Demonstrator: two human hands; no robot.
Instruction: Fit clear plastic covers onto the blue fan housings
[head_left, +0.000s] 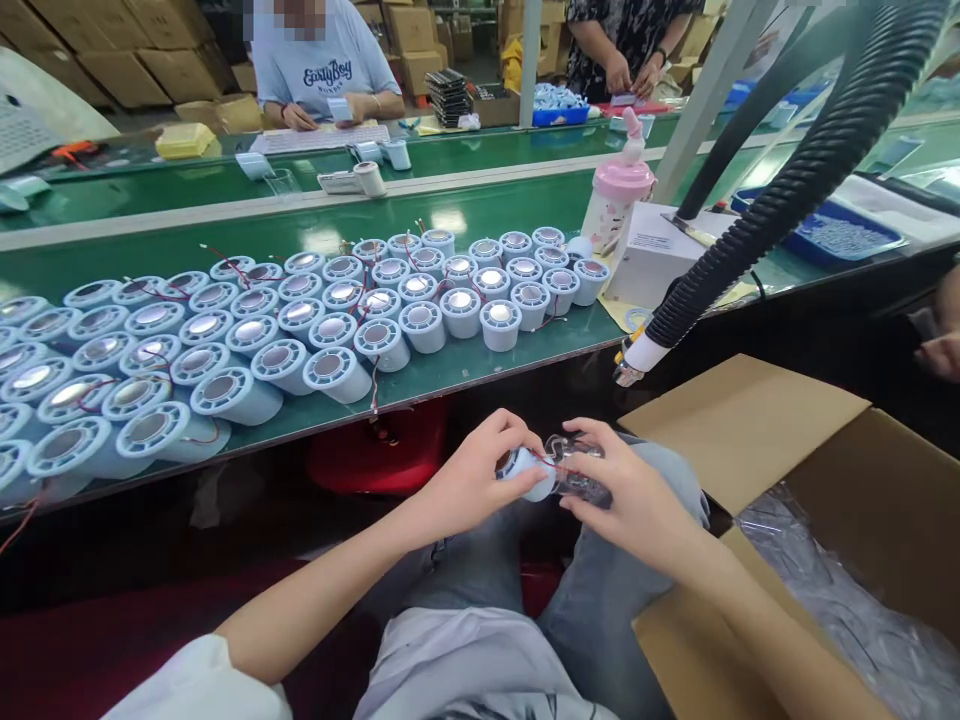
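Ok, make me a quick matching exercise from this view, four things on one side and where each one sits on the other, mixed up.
Things:
1. pale blue round part
2. rows of pale blue round parts
3. pink-lidded bottle
4. open cardboard box

Places:
A. beside the person's right knee
B. held between left hand and right hand
C. on the green bench, next to a white box
D. spread along the bench's near edge

Pairs: 1-B, 2-D, 3-C, 4-A

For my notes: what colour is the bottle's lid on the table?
Pink, seen in the head view: the bottle has a pink lid.
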